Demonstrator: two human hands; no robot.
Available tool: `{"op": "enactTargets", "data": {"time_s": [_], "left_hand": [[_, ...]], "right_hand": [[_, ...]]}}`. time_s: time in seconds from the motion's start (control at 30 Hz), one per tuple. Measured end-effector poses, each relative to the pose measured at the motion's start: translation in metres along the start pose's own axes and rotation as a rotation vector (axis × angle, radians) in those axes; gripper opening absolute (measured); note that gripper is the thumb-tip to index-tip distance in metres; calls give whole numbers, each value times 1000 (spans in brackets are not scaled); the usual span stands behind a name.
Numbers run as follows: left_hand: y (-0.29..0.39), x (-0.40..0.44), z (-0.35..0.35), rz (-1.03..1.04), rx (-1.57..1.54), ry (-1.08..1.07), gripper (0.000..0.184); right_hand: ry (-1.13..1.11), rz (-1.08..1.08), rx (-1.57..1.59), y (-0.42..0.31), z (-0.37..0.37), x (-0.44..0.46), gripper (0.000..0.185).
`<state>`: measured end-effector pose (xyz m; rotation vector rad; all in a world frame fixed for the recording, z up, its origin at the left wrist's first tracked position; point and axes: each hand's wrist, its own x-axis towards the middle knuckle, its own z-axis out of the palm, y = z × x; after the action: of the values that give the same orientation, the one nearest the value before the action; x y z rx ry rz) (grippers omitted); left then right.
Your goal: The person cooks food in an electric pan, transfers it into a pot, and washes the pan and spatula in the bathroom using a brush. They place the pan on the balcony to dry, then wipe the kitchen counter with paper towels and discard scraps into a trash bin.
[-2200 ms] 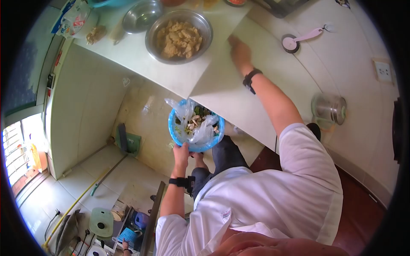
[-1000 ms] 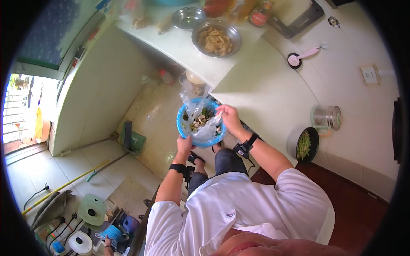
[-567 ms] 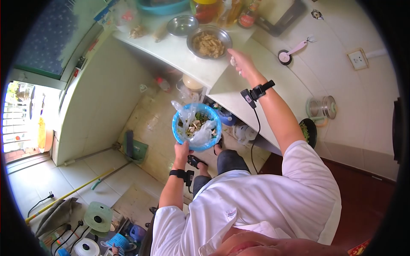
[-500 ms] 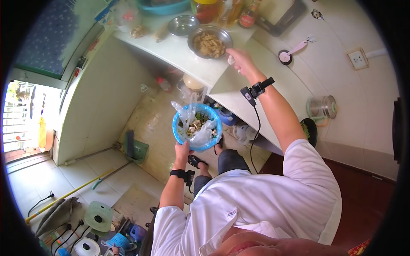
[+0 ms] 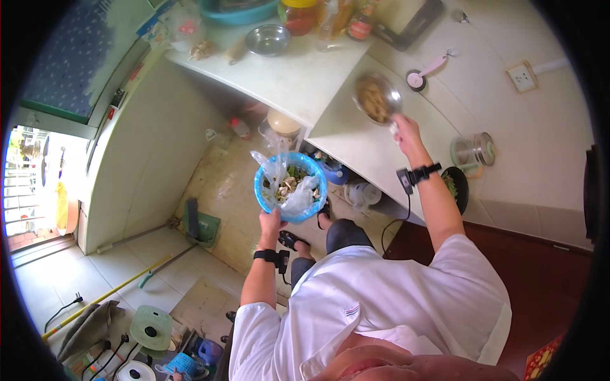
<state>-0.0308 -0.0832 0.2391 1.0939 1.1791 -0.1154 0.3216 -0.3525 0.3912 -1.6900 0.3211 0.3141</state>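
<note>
My right hand (image 5: 407, 133) grips the rim of a steel bowl (image 5: 393, 94), which is slightly blurred. Brown chopped pieces (image 5: 373, 101) lie in it; their kind cannot be made out. A small white bit shows at my fingers. Lower down, my left hand (image 5: 271, 221) is closed on the near rim of a blue waste bin (image 5: 259, 187), holding it above the floor. A clear plastic bag (image 5: 274, 170) lines the bin and sticks up past its edge. Green and pale scraps (image 5: 289, 184) fill the inside.
On the white counter (image 5: 279, 79) stand a second steel bowl (image 5: 267, 40), a red jar with a yellow lid (image 5: 297, 16), bottles and a blue basin (image 5: 238, 11). A dark pan (image 5: 455, 190) sits at the right. A green dustpan (image 5: 206, 230) lies on the floor.
My right hand has lifted the bowl of brown pieces off its spot beside the other bowl and carried it right and toward me. The left hand and bin have stayed nearly in place.
</note>
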Motion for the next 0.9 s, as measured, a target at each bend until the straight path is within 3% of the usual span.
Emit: {"op": "enactTargets", "data": {"time_s": [0.2,0.37,0.53,0.6,0.63,0.67,0.73,0.9], "left_hand": [[6,3,-7,13,16,-28,31],[23,-5,-16,26,54,13,30],[40,-17,-17,56,91,2,29],[47,-17,-17,76,87,-10,28],[51,-16,-17,89,87,-2,27],[55,-15,-18,102,89,9,27],[56,-22,9,105,100,1,26],[77,-20,-5,121,98,-34,24]], "right_hand": [[401,110,127,111,-95,0,15],[423,117,210,158,-112,3,15],[470,112,209,157,-121,-31,18],[513,208,263,154,-102,-62,21],[362,202,426,146,-84,-76,24],[266,196,371,127,-66,-83,23],[-1,-39,244,103,-68,-53,27],[-33,-494,80,-28,24,17,27]]}}
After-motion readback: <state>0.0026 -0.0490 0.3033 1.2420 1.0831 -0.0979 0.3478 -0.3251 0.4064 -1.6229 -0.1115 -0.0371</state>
